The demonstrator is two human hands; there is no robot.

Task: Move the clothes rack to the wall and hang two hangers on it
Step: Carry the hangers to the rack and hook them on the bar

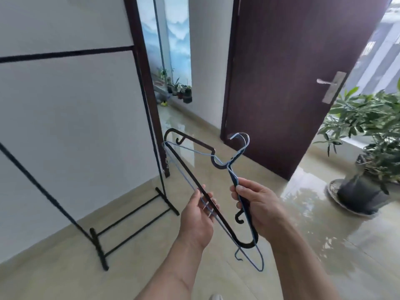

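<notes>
The clothes rack [65, 53], a thin black metal frame with a two-bar foot, stands against the white wall on the left of the frame. At centre, two hangers are held together above the glossy tiled floor [216, 267]: a broad black plastic hanger [186, 169] with small hooks and a slim blue wire hanger [244, 146]. The left hand [198, 215] lies half open under their straight bars, fingers touching them. The right hand [257, 204] pinches both sloping arms.
</notes>
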